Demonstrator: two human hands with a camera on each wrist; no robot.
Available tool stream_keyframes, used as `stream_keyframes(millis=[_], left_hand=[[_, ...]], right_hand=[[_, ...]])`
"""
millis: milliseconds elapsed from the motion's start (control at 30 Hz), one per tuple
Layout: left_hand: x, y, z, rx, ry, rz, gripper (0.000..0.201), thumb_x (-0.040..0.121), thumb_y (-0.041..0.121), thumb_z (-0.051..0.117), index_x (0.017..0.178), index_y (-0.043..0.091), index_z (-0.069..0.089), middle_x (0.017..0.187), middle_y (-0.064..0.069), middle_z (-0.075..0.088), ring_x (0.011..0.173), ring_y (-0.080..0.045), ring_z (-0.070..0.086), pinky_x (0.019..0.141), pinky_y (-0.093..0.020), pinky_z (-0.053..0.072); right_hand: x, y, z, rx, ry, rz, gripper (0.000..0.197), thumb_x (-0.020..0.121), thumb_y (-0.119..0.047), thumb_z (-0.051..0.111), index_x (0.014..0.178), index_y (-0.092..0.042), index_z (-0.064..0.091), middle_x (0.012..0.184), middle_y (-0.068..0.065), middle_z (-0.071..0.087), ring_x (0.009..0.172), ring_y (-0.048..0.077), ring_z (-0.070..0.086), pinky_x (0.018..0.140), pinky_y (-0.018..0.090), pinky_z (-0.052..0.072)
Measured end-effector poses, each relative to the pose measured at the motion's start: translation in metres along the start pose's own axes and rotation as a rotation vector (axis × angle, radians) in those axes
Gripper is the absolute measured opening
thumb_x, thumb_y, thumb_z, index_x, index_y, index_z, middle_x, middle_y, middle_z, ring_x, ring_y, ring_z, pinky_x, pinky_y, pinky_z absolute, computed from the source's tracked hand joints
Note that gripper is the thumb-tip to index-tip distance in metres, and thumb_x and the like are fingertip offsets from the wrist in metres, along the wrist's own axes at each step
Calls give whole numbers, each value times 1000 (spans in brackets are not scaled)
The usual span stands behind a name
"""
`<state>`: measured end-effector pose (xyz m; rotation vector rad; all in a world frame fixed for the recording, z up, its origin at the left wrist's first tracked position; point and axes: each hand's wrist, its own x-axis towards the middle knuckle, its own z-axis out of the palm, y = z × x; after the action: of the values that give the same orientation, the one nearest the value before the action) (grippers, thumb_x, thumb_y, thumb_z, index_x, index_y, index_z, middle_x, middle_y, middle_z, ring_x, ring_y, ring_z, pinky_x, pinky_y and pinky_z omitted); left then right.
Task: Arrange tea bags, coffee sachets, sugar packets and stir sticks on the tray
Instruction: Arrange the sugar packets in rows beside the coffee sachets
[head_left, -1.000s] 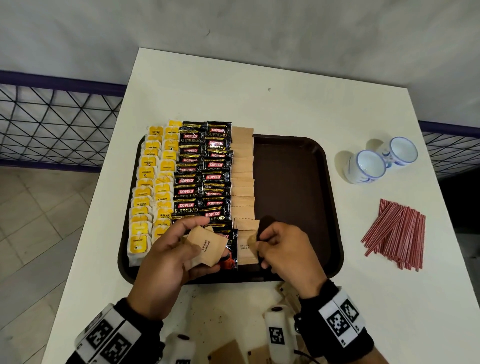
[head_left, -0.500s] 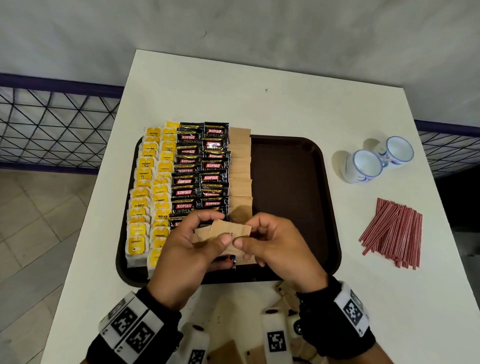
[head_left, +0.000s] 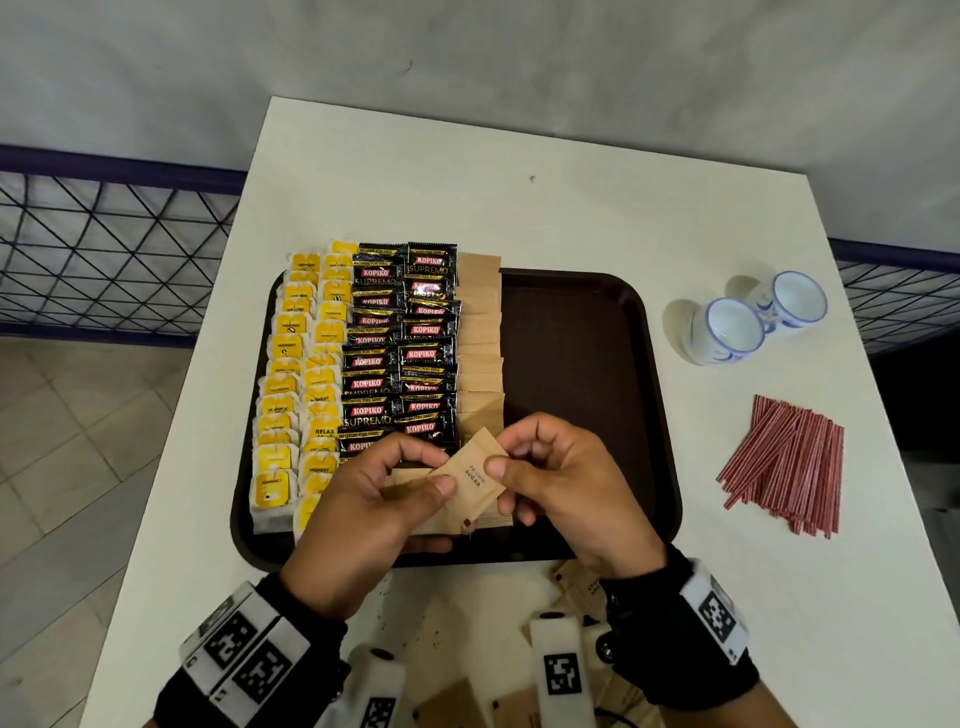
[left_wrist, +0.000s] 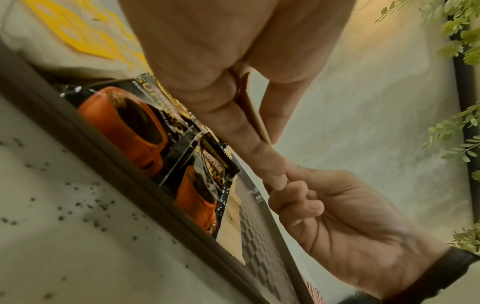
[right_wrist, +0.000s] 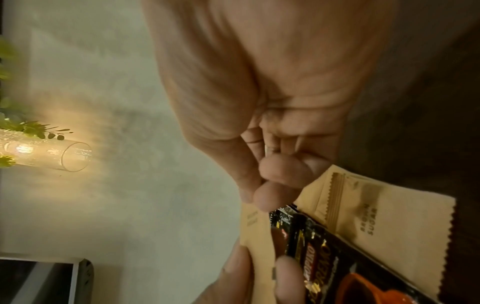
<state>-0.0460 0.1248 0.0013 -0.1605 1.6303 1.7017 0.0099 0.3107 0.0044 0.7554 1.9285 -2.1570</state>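
Note:
A dark brown tray (head_left: 582, 332) holds rows of yellow tea bags (head_left: 291, 374), black coffee sachets (head_left: 400, 343) and a column of brown sugar packets (head_left: 480, 338). Over the tray's near edge both hands pinch one brown sugar packet (head_left: 472, 480) between them. My left hand (head_left: 374, 499) also holds more brown packets (head_left: 410, 478) under its thumb. My right hand (head_left: 561, 483) pinches the top packet's right edge. In the left wrist view the held packets (left_wrist: 255, 117) show edge-on between thumb and fingers. Red stir sticks (head_left: 784, 462) lie on the table to the right.
Two white and blue cups (head_left: 753, 322) stand right of the tray. More brown packets (head_left: 582, 582) lie on the white table (head_left: 519, 208) near the front edge. The tray's right half is bare. A wire fence (head_left: 104, 249) runs left of the table.
My right hand left the packet lying on the tray and came to the stack in my left hand. Both hands rose a little, and now share the top packet.

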Motion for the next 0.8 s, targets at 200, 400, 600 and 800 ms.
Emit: stream_keyframes(millis=[200, 400, 600, 800], left_hand=[[-2, 1, -7, 29, -4, -36, 16, 97, 0, 58, 105, 11, 66, 98, -12, 78, 84, -35, 77, 68, -42, 62], [-5, 1, -20, 41, 35, -40, 17, 97, 0, 57, 108, 10, 65, 100, -11, 78, 86, -35, 77, 75, -45, 62], [-6, -2, -23, 57, 46, -55, 18, 98, -1, 56, 108, 10, 65, 100, -12, 78, 86, -35, 77, 73, -43, 61], [-5, -6, -24, 94, 40, -67, 18, 98, -1, 56, 107, 11, 65, 100, -12, 78, 86, -34, 77, 74, -44, 60]], right_hand=[[-1, -2, -24, -110, 99, -42, 10, 86, 6, 69, 90, -3, 69, 76, 12, 70, 58, 15, 58, 47, 22, 41], [-5, 9, -37, -456, 46, -36, 16, 86, -4, 72, 83, -19, 73, 78, 3, 72, 65, 10, 65, 65, 25, 55], [-2, 23, -22, -537, 22, -37, 15, 85, -11, 73, 81, -25, 71, 72, -2, 70, 66, 13, 66, 73, 41, 58], [2, 20, -14, -537, 34, -1, 13, 87, -10, 72, 81, -22, 71, 68, -1, 69, 59, 12, 66, 69, 36, 58]])
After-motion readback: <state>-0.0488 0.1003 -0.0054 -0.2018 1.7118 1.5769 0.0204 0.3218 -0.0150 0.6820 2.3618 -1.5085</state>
